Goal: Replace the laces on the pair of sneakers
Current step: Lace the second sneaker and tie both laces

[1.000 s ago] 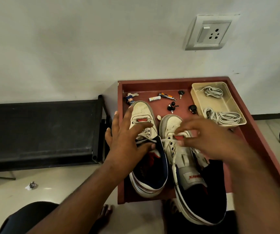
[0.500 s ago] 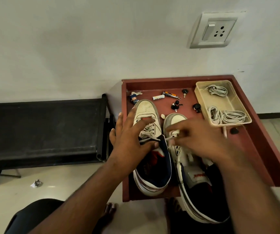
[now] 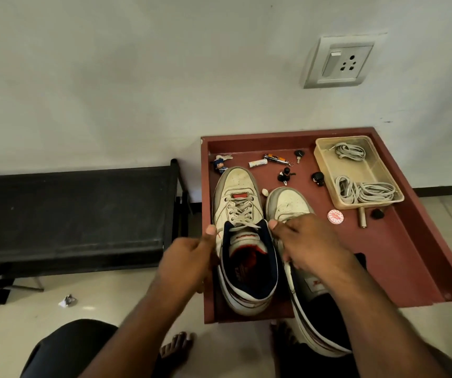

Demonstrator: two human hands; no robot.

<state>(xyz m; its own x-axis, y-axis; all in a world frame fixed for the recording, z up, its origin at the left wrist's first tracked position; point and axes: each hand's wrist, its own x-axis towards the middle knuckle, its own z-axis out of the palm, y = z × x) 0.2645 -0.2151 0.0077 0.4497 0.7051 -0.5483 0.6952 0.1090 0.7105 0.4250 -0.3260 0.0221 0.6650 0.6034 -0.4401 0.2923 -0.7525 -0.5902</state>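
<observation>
At the bottom of the frame a dark-clad knee (image 3: 63, 347) and bare toes (image 3: 177, 347) rest on the pale floor, with both forearms reaching up toward the centre. The left hand (image 3: 189, 257) grips the left side of the left sneaker (image 3: 242, 241) at its collar, fingers curled and the thumb pointing up along the upper. The right hand (image 3: 312, 241) curls against the same shoe's right collar edge, thumb near the top eyelets, and it lies over the middle of the right sneaker (image 3: 301, 282), hiding that shoe's lacing; whether it pinches a lace end I cannot tell. The left sneaker stands in the lower middle of the red-brown tray (image 3: 399, 257), toe pointing away, its grey lace (image 3: 242, 211) threaded across the eyelets. The right sneaker lies just beside it, heel hanging over the tray's near edge. Further up, right of centre, a round red-and-white disc (image 3: 335, 215) lies on the tray, and beyond it a clear plastic box (image 3: 325, 165) holds coiled spare laces (image 3: 366, 191). Small keys and figurines (image 3: 286, 174) are scattered along the tray's far side. A black bench (image 3: 69, 211) fills the left, and a wall socket (image 3: 339, 62) sits upper right.
</observation>
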